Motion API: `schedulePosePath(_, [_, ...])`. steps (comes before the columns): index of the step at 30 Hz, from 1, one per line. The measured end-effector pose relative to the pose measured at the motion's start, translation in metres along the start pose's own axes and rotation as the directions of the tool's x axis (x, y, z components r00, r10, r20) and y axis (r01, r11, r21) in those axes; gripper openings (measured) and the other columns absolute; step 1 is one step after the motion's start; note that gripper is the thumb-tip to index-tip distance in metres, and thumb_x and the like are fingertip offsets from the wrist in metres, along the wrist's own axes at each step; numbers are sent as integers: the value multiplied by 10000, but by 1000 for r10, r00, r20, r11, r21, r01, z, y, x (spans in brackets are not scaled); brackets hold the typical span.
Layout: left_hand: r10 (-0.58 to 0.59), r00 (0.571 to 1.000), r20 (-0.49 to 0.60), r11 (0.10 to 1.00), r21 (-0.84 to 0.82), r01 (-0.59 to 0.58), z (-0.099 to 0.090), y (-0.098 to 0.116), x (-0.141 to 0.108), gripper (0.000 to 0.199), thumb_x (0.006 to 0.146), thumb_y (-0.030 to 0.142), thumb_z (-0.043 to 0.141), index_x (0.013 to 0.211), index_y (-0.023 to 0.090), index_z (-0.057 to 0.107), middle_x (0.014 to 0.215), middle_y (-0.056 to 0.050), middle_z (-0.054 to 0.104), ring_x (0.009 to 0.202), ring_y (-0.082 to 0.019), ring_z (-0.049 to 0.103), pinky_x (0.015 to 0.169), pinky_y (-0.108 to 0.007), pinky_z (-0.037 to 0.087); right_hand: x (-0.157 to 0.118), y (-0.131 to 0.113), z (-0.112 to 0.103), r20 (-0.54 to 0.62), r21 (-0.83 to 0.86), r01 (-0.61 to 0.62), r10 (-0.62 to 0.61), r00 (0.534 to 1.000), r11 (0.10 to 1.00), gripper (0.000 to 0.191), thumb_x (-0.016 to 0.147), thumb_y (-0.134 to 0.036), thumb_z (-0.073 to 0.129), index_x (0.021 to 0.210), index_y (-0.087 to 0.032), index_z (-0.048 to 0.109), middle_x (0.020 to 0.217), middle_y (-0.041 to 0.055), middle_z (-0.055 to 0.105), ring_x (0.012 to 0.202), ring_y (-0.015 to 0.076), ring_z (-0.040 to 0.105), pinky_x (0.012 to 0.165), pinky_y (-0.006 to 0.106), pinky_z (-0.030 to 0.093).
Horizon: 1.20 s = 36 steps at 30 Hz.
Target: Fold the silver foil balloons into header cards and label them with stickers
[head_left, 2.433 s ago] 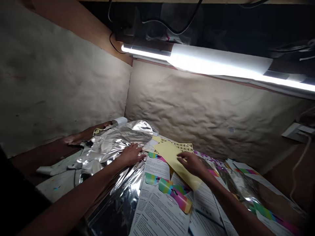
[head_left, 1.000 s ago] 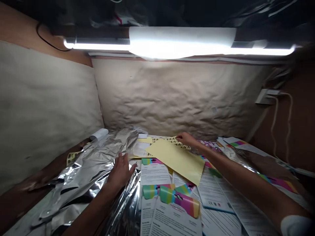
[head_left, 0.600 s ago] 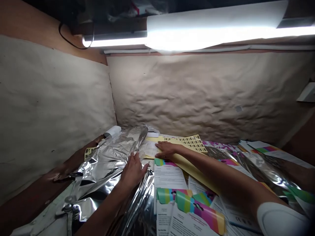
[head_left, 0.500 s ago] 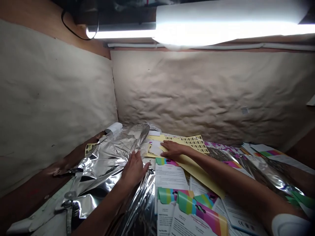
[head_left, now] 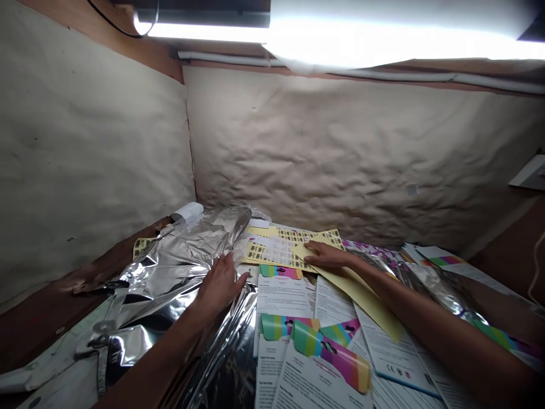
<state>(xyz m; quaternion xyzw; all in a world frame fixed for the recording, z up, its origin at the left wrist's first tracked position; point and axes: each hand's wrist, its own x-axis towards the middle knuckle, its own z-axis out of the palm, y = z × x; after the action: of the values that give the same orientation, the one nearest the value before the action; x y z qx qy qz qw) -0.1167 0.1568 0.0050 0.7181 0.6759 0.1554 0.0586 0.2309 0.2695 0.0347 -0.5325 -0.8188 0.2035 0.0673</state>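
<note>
My left hand [head_left: 219,284] lies flat with fingers spread on the crumpled silver foil bags [head_left: 174,250]. My right hand [head_left: 327,254] is closed at the edge of a plain yellow paper sheet [head_left: 357,289], which slants down to the right under my forearm. The grip itself is partly hidden. Just left of the right hand is a yellow sheet of small printed labels [head_left: 276,258], with a whitish translucent piece [head_left: 272,245] on top. Below the hands lie overlapping printed packets [head_left: 283,295] with striped coloured tops.
A measuring tape [head_left: 101,363] hangs by the left foil. A white paper roll [head_left: 187,212] stands at the back left corner. More printed cards [head_left: 451,261] and clear film [head_left: 434,284] lie at the right. Paper-covered walls close off the back and left, with a lit tube [head_left: 208,32] overhead.
My right hand has moved to the right, drawing the plain yellow sheet along and uncovering more printed labels. My left hand stays on the foil. The view has tilted slightly down and right.
</note>
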Motion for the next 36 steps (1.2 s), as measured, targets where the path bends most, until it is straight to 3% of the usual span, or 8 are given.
schedulePosePath(12, [16,999,-49,998,-67,-19,-11,3,-2,559,929,443,484,1360,95,415,1358,-209,544,1274,-319,520,1008,-412,447,68,-55,35,-272,121,-112,141,952,986,539,633,-426,819,1079,-141,716,1175,156,686,1109,341,602,881,356,468])
schedulePosePath(16, [28,995,-91,989,-145,-41,-7,0,0,603,919,433,506,1414,113,379,1471,-197,445,1354,-319,440,1069,-442,407,59,-55,25,-355,209,-89,161,921,974,220,759,-298,685,912,-145,726,916,80,736,861,250,664,744,299,472])
schedulePosePath(20, [64,977,-201,940,-317,-127,-7,-1,4,670,888,388,562,1467,123,353,1499,-183,431,1393,-306,392,1136,-456,335,54,-66,1,-429,327,-7,155,890,945,298,859,-375,566,937,-119,699,881,93,720,846,248,654,710,306,489])
schedulePosePath(23, [24,978,-209,771,-619,-151,-14,6,4,767,841,438,647,1494,168,350,1460,-173,492,1319,-318,488,1081,-464,394,47,-90,-11,-330,435,103,51,943,895,369,827,-467,613,926,-119,683,848,83,715,782,208,658,697,292,521])
schedulePosePath(28, [2,1000,2,124,-992,2,-19,19,3,641,706,461,792,1222,113,642,1116,-162,716,930,-271,697,781,-340,544,29,-140,0,-20,563,185,-211,977,805,473,665,-501,783,943,-127,706,819,74,718,690,190,662,648,306,550])
schedulePosePath(30, [-39,996,79,37,-996,80,-17,18,3,511,685,466,799,1011,82,715,917,-139,745,753,-230,698,665,-304,536,21,-156,11,-101,553,259,-245,964,792,460,700,-423,776,1056,-144,693,866,77,715,729,198,663,664,323,552])
schedulePosePath(33, [-161,983,85,12,-996,89,-15,14,5,441,659,453,803,883,83,718,754,-90,724,630,-183,661,585,-267,510,9,-174,28,-514,266,456,-275,813,849,330,801,-275,704,1122,-199,674,1004,83,689,838,207,649,747,351,538])
schedulePosePath(36, [-228,970,79,-19,-997,77,-16,13,5,402,650,415,799,881,100,707,697,-46,699,569,-148,627,542,-239,487,-1,-188,42,-578,-51,548,-472,666,835,128,874,-200,637,975,-212,714,995,82,682,884,220,638,786,359,516])
